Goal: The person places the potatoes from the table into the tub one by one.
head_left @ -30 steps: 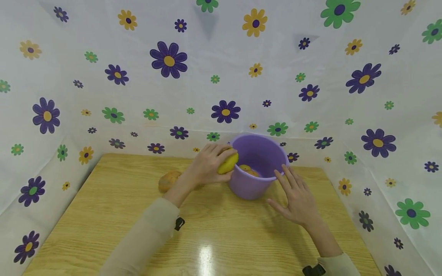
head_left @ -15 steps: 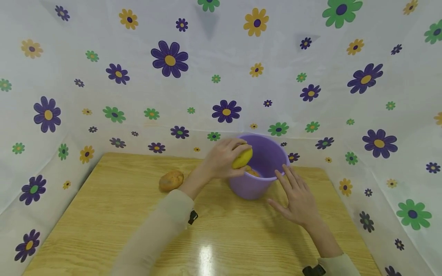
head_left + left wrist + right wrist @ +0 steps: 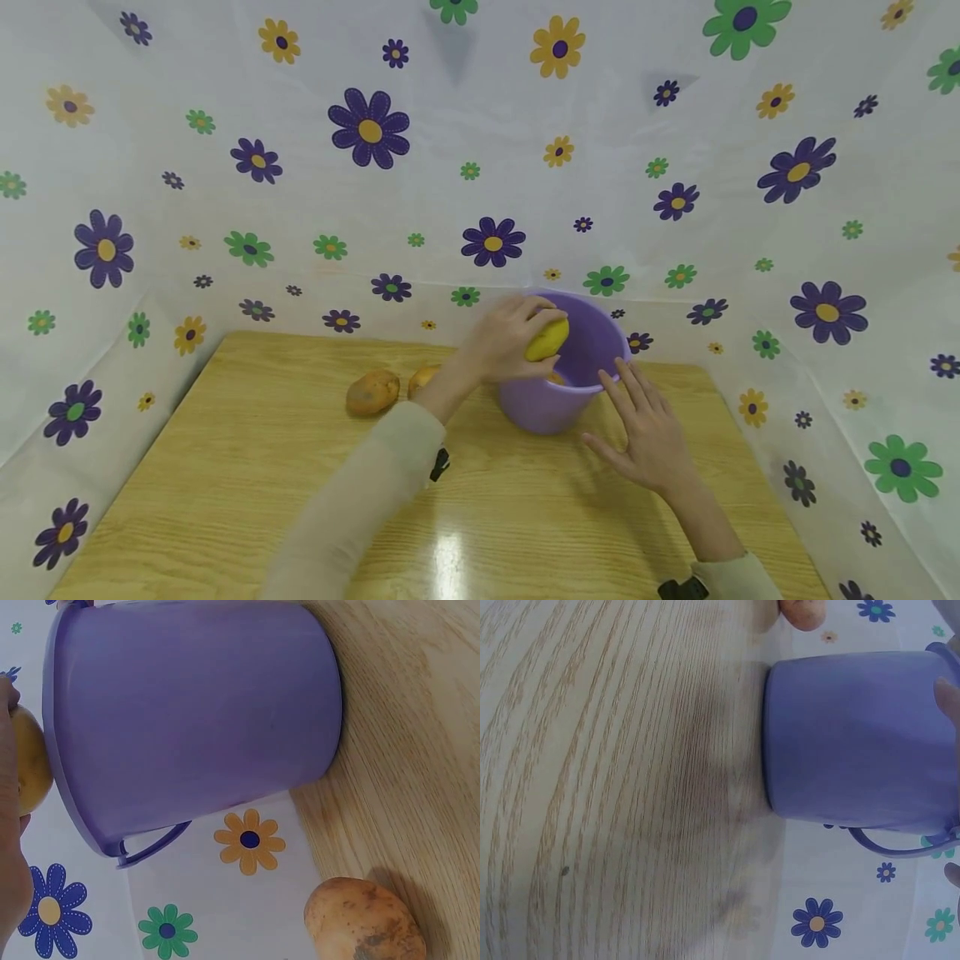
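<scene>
My left hand [image 3: 504, 342] grips a yellow potato [image 3: 548, 340] over the left part of the rim of a purple bucket [image 3: 542, 410]. In the left wrist view the held potato [image 3: 31, 761] shows beside the rim, partly covered by the hand. My right hand [image 3: 647, 429] has its fingers spread, the fingertips touching the right front of the rim. A bit of a potato [image 3: 556, 378] shows inside the bucket; the rest is hidden by the rim and my left hand. Left of the bucket lie a brown potato [image 3: 372, 392] and another potato [image 3: 423, 380], partly hidden by my left forearm.
The bucket stands upright near the back of a wooden table [image 3: 247, 483]. A white sheet [image 3: 420, 192] with printed flowers rises behind and on both sides. A bucket handle [image 3: 157, 846] hangs down on the far side.
My left hand has moved right with the yellow potato, from beside the bucket to over its rim. A second table potato has come into sight behind the forearm. My right hand stays put.
</scene>
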`<state>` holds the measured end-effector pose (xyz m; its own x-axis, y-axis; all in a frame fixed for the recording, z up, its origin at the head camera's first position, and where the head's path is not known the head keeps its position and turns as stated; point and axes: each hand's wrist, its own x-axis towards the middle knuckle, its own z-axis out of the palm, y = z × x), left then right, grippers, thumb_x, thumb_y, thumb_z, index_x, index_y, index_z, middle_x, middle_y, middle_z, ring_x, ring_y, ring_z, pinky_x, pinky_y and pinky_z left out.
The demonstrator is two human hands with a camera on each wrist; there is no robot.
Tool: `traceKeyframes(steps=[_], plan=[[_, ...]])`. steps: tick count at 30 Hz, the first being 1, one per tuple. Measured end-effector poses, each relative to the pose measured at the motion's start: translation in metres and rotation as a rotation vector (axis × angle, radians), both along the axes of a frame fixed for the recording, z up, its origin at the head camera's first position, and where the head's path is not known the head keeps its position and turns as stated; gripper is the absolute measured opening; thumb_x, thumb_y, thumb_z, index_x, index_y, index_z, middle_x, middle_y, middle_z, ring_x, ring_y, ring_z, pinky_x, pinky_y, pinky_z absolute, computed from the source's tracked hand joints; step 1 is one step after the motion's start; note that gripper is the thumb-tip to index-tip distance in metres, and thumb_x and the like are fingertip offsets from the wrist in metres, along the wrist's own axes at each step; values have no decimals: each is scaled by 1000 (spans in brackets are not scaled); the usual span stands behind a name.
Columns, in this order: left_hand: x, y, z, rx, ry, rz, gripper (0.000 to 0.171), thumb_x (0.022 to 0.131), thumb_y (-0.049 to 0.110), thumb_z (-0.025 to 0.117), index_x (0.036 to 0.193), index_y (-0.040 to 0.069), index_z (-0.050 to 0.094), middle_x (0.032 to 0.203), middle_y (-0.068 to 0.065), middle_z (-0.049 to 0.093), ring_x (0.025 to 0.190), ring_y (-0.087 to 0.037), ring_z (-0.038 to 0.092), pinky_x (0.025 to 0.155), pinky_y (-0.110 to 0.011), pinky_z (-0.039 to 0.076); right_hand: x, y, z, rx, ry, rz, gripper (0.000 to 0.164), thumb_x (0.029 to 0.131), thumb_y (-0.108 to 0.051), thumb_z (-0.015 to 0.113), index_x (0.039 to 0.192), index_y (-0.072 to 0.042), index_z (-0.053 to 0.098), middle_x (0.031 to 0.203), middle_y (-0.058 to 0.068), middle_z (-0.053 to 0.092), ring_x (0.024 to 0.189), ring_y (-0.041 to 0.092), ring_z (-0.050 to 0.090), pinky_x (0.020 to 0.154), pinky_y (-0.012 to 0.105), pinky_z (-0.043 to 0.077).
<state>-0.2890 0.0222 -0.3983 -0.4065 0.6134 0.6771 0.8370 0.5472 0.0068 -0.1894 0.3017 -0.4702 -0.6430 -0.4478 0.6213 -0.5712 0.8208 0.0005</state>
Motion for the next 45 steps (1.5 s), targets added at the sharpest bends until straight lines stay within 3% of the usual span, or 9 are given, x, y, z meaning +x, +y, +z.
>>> traceKeyframes(steps=[12,21,28,34,41,45], plan=[[-2,13,-3,-68,-70,7,63,87,46,79,137,12,64,131,-8,69,115,-24,67,108,-39,55,0,1,-1,8,-22,-4,96,99,-82,32,160,-9,44,163,27,44,145,54,46,107,75,46],[-4,17,-8,-40,-143,26,62,86,42,82,137,11,64,129,-8,69,108,-22,69,107,-39,57,1,1,-1,14,-29,-10,96,99,-82,31,161,-10,43,162,28,45,145,54,45,107,75,46],[-7,18,-12,-58,-146,41,64,87,45,79,138,12,63,130,-7,69,107,-21,69,110,-41,55,0,1,-1,6,-23,-8,96,99,-82,32,160,-9,44,162,29,45,144,55,46,108,74,46],[-7,19,-12,-83,-190,42,64,88,47,78,140,13,62,129,-6,68,103,-19,66,102,-37,57,0,1,-1,12,-17,-15,96,99,-82,32,160,-9,45,162,28,45,143,56,48,108,73,47],[-5,18,-13,-87,-196,51,60,92,48,74,140,14,63,132,-4,68,120,-22,65,114,-40,51,0,2,-1,7,-18,-14,96,99,-82,33,160,-9,44,163,27,44,145,54,46,108,74,46],[-4,17,-14,-88,-166,41,59,93,49,74,139,14,64,130,-3,69,119,-21,65,112,-39,52,0,2,0,10,-12,-11,95,99,-82,33,159,-9,45,162,28,45,145,54,46,107,74,47]])
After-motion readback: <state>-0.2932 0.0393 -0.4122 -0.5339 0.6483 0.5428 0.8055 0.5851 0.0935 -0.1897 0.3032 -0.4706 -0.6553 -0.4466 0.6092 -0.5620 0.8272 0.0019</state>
